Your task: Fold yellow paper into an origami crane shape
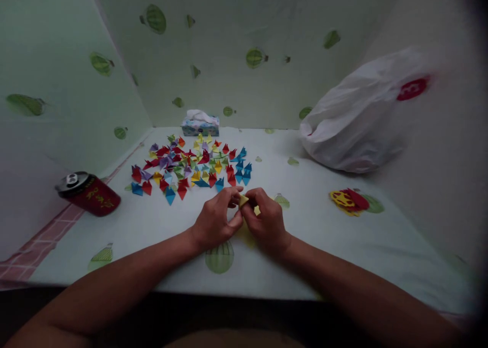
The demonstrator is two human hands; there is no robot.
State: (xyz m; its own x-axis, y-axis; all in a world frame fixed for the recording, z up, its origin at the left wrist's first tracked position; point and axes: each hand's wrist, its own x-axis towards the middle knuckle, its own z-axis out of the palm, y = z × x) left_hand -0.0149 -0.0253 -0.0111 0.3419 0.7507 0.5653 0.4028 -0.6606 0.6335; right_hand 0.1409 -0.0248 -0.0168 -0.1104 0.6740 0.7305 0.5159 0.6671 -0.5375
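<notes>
A small yellow folded paper piece (pixel 243 200) is pinched between the fingertips of both hands above the table. My left hand (pixel 216 216) is closed on its left side, thumb and fingers curled together. From the right, my right hand (pixel 267 222) grips the same piece with its thumb and bent fingers. More yellow shows between and below the right fingers, but I cannot tell whether it belongs to the same paper. Just beyond the hands spreads a group of folded paper figures (pixel 182 189) in red, blue, yellow, green and purple, their pointed tips up.
A dark red drink can (pixel 91 194) lies tilted at the left. A tissue box (pixel 200 128) stands at the back. At the right are a full white plastic bag (pixel 354 119) and red and yellow paper cut-outs (pixel 348 201). Patterned walls enclose the table (pixel 152 266).
</notes>
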